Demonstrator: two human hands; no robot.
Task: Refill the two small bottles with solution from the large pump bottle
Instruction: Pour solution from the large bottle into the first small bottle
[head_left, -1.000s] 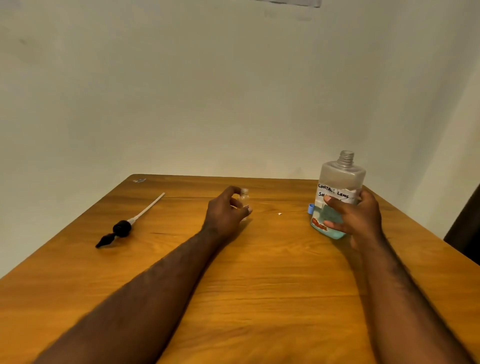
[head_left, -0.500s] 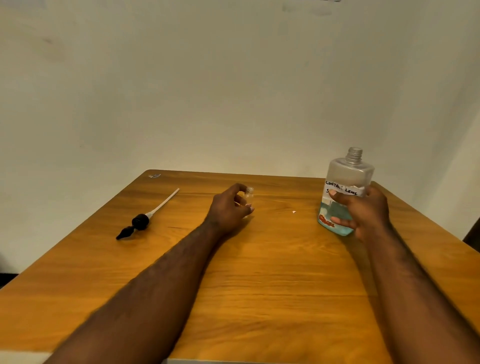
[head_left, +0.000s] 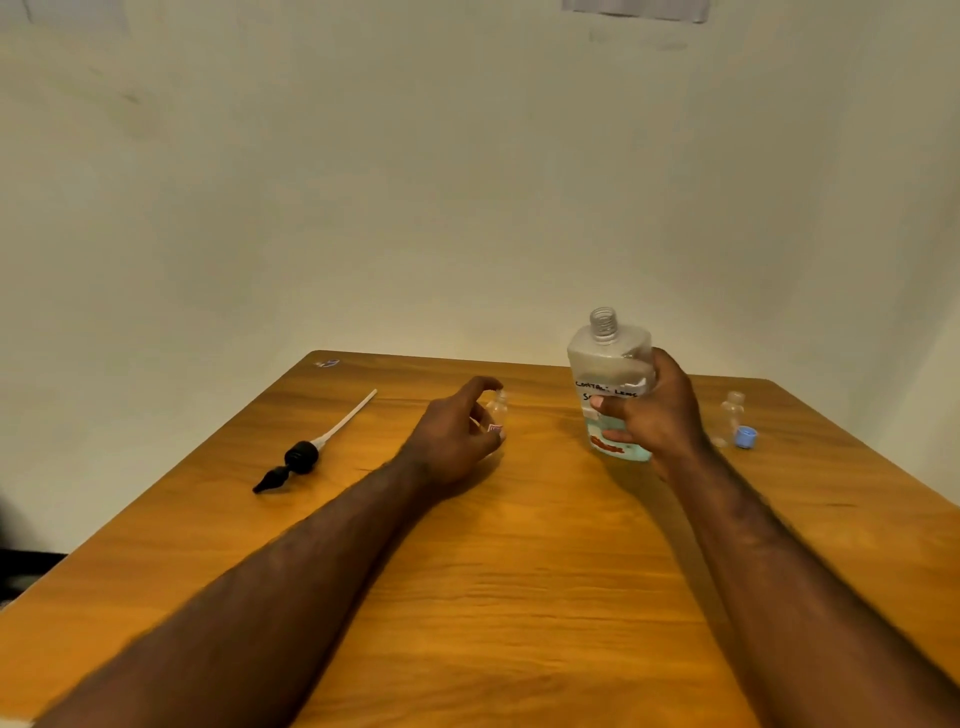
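My right hand (head_left: 653, 410) grips the large clear bottle (head_left: 608, 364) round its middle. Its threaded neck is open, pump off, and a little bluish solution sits at the bottom. The bottle is lifted slightly and leans left. My left hand (head_left: 453, 439) holds a small clear bottle (head_left: 498, 405) upright on the wooden table (head_left: 519, 571), fingers curled round it. A second small clear bottle (head_left: 731, 415) stands uncapped at the right, with a blue cap (head_left: 746, 436) beside it.
The removed black pump head with its white dip tube (head_left: 311, 449) lies on the table's left side. A small scrap (head_left: 327, 363) lies at the far left corner. A pale wall rises just behind the table's back edge.
My right hand has lifted the large bottle and carried it left, toward the small bottle in my left hand. The second small bottle and blue cap, hidden behind it before, now show.
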